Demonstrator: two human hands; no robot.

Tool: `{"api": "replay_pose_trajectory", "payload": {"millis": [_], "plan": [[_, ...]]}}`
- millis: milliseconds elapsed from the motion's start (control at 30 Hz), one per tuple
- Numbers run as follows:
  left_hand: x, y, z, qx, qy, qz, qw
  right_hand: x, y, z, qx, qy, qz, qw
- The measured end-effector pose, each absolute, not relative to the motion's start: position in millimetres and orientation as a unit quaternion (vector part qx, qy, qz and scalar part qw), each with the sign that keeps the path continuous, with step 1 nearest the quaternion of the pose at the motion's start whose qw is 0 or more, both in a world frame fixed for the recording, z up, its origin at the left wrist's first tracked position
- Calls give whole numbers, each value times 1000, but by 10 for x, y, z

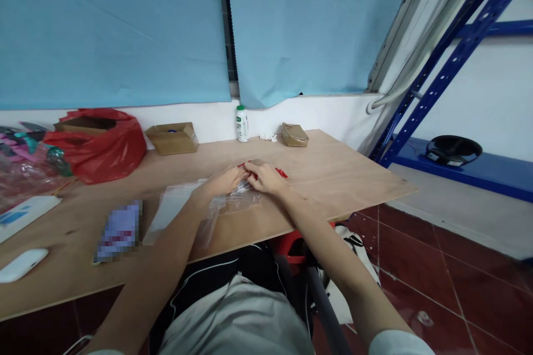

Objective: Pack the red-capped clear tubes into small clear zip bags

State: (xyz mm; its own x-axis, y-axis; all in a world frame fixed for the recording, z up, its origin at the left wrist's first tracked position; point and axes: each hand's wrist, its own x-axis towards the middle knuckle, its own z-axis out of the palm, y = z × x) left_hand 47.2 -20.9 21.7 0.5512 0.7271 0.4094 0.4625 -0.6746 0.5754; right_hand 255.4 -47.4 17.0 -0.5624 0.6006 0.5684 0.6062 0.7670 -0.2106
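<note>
Loose bags [169, 206]: thin, milky-clear plastic spread beside the left forearm, long sides slanting from near left to far right.
Clear bag [242, 203]: on the pale wooden table [341, 183] beneath the hands, wrinkled and shiny, one end toward the person; its far part is covered, so I can't tell its long axis.
Left hand [227, 181]: in from the left, back upward, fingers bent over the bag.
Right hand [267, 177]: meets it, fingers curled; tips hidden, so whether either grips or merely presses, I can't tell.
Red piece [282, 173]: small and bright, visible end pointing right past the right hand.
White bottle [242, 125]: green-capped, upright, between an open cardboard box [172, 140] and a brown package [295, 136].
</note>
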Motion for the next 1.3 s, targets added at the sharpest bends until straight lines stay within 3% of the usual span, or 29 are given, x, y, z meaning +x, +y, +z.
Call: {"api": "replay_pose_trajectory", "payload": {"millis": [167,433,767,1133,1300], "plan": [[435,-226,242,854,339,326,221,2577,-494,183,-342,-879,-3,331],[450,-230,215,871,380,284,125,2629,-424,108,-349,-851,39,391],[452,-233,163,864,397,291,109,2585,-398,68,-408,-844,22,348],[483,-197,156,873,399,262,99,2559,-422,106,-361,-869,0,340],[498,-216,207,894,402,187,60,2561,-416,108,-366,-875,-28,316]]}}
